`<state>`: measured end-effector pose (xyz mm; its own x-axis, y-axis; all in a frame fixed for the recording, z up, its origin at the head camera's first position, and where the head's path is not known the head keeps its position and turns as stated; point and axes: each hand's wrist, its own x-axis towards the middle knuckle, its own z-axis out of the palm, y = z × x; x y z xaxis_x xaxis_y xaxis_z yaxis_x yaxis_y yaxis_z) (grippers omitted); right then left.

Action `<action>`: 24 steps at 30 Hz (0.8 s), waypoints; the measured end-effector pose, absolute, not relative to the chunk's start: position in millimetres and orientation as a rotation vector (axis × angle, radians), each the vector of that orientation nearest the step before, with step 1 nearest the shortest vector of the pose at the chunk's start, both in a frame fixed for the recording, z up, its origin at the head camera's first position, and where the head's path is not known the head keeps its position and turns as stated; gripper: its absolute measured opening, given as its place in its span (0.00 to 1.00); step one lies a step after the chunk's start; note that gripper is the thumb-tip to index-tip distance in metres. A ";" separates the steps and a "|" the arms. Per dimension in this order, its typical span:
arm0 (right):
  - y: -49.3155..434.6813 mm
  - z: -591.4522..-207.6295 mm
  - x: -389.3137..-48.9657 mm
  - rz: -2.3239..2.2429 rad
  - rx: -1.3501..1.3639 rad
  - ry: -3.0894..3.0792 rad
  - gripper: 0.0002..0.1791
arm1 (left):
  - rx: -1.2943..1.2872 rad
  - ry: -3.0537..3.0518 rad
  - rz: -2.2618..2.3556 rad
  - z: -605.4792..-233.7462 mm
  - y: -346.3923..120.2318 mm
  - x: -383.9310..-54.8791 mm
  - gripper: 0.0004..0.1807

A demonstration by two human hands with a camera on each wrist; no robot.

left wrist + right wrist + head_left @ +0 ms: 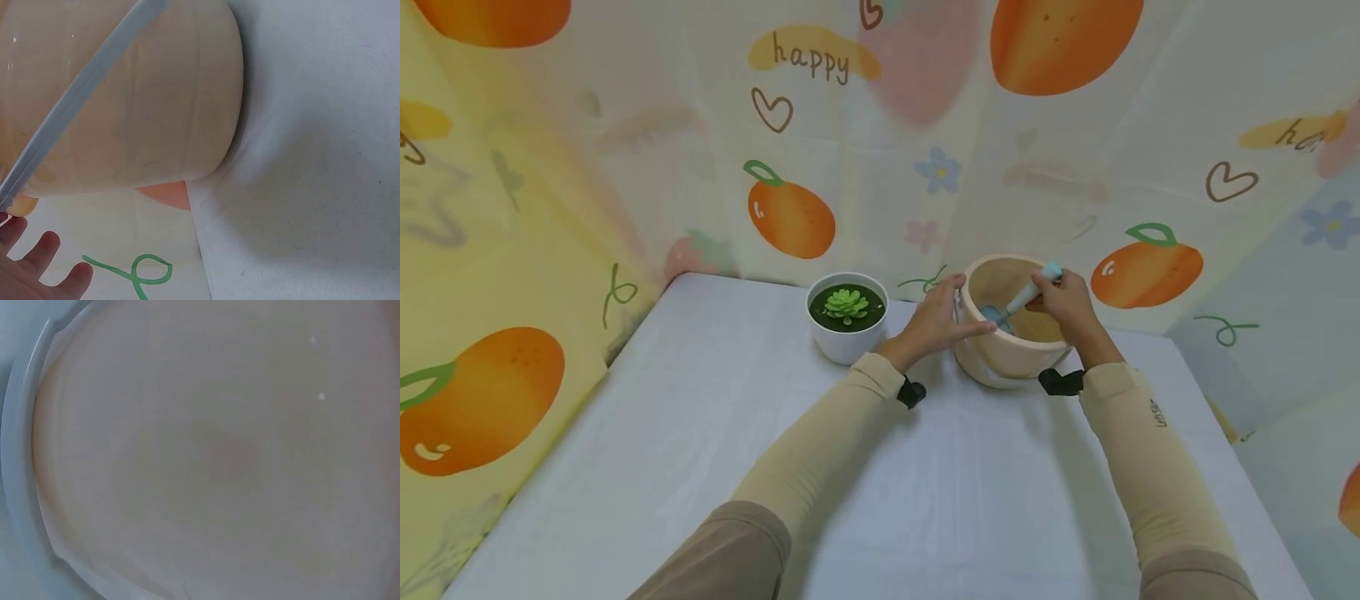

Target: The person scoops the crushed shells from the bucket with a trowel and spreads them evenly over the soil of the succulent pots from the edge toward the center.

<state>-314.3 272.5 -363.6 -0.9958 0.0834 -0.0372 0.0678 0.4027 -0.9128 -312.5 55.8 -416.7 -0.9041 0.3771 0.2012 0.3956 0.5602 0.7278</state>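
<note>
A beige bucket (1011, 362) with a pale handle (75, 97) stands on the white-covered table (925, 500). At its left rim is my left hand (934, 321), the thumb along the front edge and the fingers near the left side. Those fingers look spread and fairly straight in the left wrist view. My right hand (1070, 310) is over the bucket's right side and grips the handle of a light blue toy shovel (1022, 296). The shovel tilts down to the left, its blade inside the bucket. The right wrist view shows only the bucket's wall (219, 456) and handle (19, 437).
Left of the bucket stands a white pot (842, 343) with a green succulent (846, 306). Behind the table hangs a printed cloth (872, 192) with oranges, hearts and flowers, and it continues along both sides.
</note>
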 end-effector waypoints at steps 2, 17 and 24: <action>272.1 -363.7 -314.2 1.707 -0.147 -2.623 0.13 | -0.685 -2.756 -1.283 -417.5 55.7 -312.7 0.54; 270.4 -362.1 -314.2 1.833 -0.187 -2.610 0.10 | -0.673 -2.766 -1.266 -418.4 55.0 -311.6 0.54; 277.9 -360.9 -319.1 1.957 -0.314 -2.480 0.16 | -0.675 -2.756 -1.267 -418.7 56.0 -312.9 0.54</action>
<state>-319.1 277.9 -360.9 -0.9799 0.1338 -0.1481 0.1752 0.2208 -0.9595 -312.9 56.0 -418.7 -0.9051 0.3713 0.2071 0.3989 0.5736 0.7155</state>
